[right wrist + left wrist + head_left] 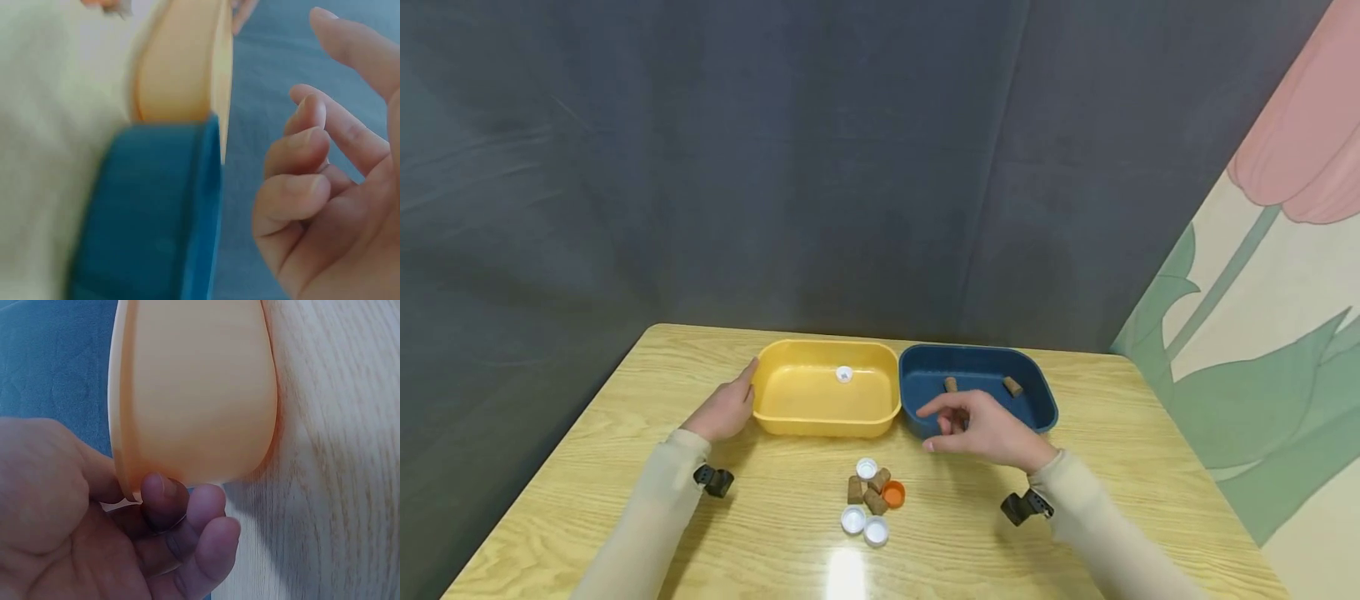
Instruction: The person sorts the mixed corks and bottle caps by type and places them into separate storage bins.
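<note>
The yellow plastic tray (805, 402), a shallow rectangle with rounded corners, stands upright, one white bottle cap (844, 374) lying inside toward its far side. Just beside its right end stands a dark blue tray (985, 367) of similar shape, also upright, with two brown corks (1012, 386) visible inside, well apart. On the yellow tray's near side, three loose corks (855, 490), an orange bottle cap (893, 493) and three white caps (853, 520) lie clustered, the caps hollow side up.

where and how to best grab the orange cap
Probably pinch the orange cap by its near and far edges, coming from above and the right: it lies low and flat, corks crowd its left, and its right side is free.
</note>
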`<state>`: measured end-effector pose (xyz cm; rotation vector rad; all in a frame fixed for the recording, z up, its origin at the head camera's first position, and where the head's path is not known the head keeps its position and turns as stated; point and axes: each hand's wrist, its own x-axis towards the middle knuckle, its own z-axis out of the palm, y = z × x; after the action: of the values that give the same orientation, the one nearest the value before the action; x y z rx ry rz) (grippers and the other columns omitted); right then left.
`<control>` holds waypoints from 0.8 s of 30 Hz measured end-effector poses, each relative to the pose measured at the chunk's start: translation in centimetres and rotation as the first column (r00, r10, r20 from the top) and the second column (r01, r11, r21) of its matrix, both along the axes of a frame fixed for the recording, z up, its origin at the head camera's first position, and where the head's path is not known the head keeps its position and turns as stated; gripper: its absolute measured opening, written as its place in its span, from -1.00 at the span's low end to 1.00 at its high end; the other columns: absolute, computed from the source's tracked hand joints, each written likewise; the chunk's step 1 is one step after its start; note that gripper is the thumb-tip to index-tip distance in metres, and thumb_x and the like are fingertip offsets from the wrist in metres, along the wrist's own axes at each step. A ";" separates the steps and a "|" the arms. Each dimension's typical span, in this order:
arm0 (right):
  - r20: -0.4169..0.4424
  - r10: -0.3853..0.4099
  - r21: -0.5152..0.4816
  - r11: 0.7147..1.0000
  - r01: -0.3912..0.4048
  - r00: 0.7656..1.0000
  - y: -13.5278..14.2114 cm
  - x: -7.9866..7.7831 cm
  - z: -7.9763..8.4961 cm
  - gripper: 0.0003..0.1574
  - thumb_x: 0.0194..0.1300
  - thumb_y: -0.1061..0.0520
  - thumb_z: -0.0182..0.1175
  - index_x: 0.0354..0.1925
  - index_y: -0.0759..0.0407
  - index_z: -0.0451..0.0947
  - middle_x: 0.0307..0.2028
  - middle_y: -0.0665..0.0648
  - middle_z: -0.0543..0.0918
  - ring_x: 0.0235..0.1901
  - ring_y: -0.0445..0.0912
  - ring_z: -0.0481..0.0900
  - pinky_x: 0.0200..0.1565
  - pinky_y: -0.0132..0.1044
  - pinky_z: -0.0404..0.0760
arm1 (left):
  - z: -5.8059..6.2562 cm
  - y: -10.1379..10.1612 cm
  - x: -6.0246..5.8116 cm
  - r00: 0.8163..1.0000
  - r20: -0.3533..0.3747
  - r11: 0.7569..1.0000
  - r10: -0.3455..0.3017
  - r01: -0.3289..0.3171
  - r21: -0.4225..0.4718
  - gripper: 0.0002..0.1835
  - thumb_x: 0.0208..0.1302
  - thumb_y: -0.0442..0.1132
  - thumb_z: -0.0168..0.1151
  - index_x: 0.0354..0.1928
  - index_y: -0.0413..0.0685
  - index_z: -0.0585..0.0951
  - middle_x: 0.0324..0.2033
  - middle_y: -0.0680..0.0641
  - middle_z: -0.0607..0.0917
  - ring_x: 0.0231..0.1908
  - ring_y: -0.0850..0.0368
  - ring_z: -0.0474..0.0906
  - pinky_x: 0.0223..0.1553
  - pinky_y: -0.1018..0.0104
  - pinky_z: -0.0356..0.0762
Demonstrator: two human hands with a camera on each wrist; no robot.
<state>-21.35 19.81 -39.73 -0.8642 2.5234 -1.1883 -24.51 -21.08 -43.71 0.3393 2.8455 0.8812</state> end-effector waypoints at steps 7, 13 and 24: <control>-0.002 0.068 -0.019 0.998 -0.068 0.998 -2.0 2.1 -2.6 -0.53 0.14 0.01 0.50 0.01 0.11 0.68 -0.45 -0.01 0.54 -0.53 -0.28 0.39 -0.44 -0.43 0.41 | 0.0 0.0 -0.2 1.000 -0.008 1.000 -0.004 0.004 -0.009 -0.38 0.57 -0.34 -0.32 0.54 -0.42 -0.15 -0.52 -0.11 0.42 -0.71 0.18 0.23 -0.47 0.24 0.39; 0.044 0.108 0.007 0.994 -0.108 0.993 -3.1 2.8 -4.9 -0.45 0.15 0.02 0.50 0.08 0.17 0.65 -0.37 0.15 0.57 -0.52 -0.32 0.38 -0.43 -0.44 0.44 | -0.1 0.0 -0.2 1.000 0.004 1.000 -0.015 0.015 -0.011 -0.38 0.56 -0.34 -0.34 0.53 -0.44 -0.17 -0.50 -0.12 0.43 -0.70 0.18 0.24 -0.45 0.24 0.38; 0.107 0.104 0.021 0.994 -0.106 0.989 -4.0 3.0 -6.7 -0.41 0.06 0.10 0.56 0.08 0.18 0.64 -0.39 0.09 0.57 -0.43 -0.19 0.44 -0.41 -0.45 0.44 | 0.1 -0.1 -0.6 1.000 0.024 1.000 -0.004 0.004 -0.016 -0.38 0.56 -0.34 -0.33 0.54 -0.42 -0.16 -0.48 -0.18 0.47 -0.69 0.17 0.24 -0.48 0.25 0.38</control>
<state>-18.36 15.82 -46.39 -0.8913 2.3737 -1.1338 -25.09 -21.18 -43.64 0.3305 2.8274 0.8558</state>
